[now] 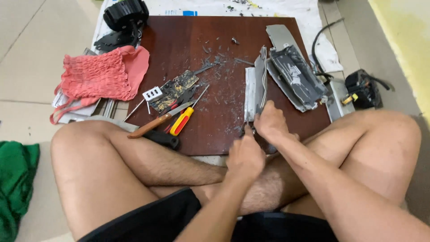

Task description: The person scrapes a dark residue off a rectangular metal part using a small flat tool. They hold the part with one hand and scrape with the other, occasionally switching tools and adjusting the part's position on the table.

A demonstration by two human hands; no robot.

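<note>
Both hands meet at the near edge of the brown worktop (188,40). The right hand (271,122) grips the near end of a thin grey metal strip (256,85). The left hand (245,157) is clenched on a small tool (247,129). The strip looks stiff, light and sharp-edged, so hold its flat sides.

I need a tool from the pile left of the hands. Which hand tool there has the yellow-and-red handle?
The screwdriver, pointing up-right on the dark board. The knife crossing beside it has a brown wooden handle instead.
</note>
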